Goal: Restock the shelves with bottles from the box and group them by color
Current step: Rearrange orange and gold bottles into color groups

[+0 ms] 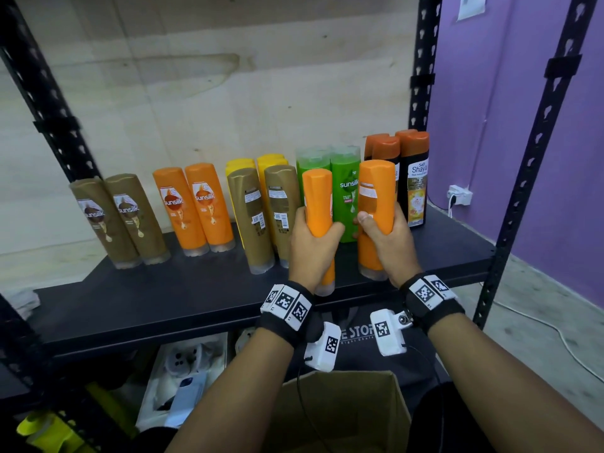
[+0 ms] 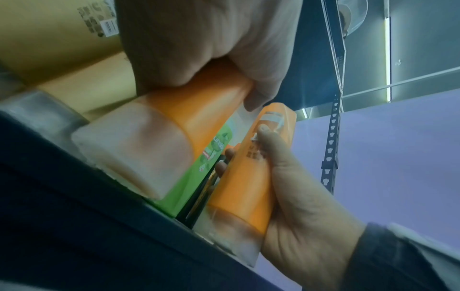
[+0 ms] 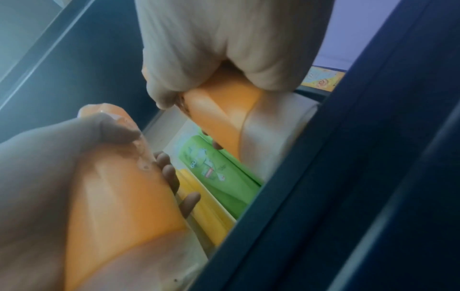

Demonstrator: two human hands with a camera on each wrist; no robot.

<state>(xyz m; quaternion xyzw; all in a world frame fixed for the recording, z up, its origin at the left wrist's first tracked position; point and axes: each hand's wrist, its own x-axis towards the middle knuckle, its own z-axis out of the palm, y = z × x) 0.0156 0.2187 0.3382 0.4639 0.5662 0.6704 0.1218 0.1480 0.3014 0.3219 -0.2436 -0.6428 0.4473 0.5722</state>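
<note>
My left hand [image 1: 312,246] grips an orange bottle [image 1: 317,197] round its middle. My right hand [image 1: 390,243] grips a second orange bottle [image 1: 376,191] the same way. Both stand upright with their clear caps down, low over the front of the black shelf [image 1: 163,299], in front of the green bottles [image 1: 346,194]. Whether the caps touch the shelf I cannot tell. The left wrist view shows the left hand [image 2: 199,49] round its orange bottle [image 2: 199,110]. In the right wrist view the right hand [image 3: 224,49] wraps its orange bottle [image 3: 224,110].
On the shelf stand, left to right, two brown bottles [image 1: 121,220], two orange ones [image 1: 196,207], two more brown ones [image 1: 261,217] with yellow ones [image 1: 242,163] behind, then black bottles with rust caps [image 1: 415,178]. An open cardboard box [image 1: 343,413] sits below my arms.
</note>
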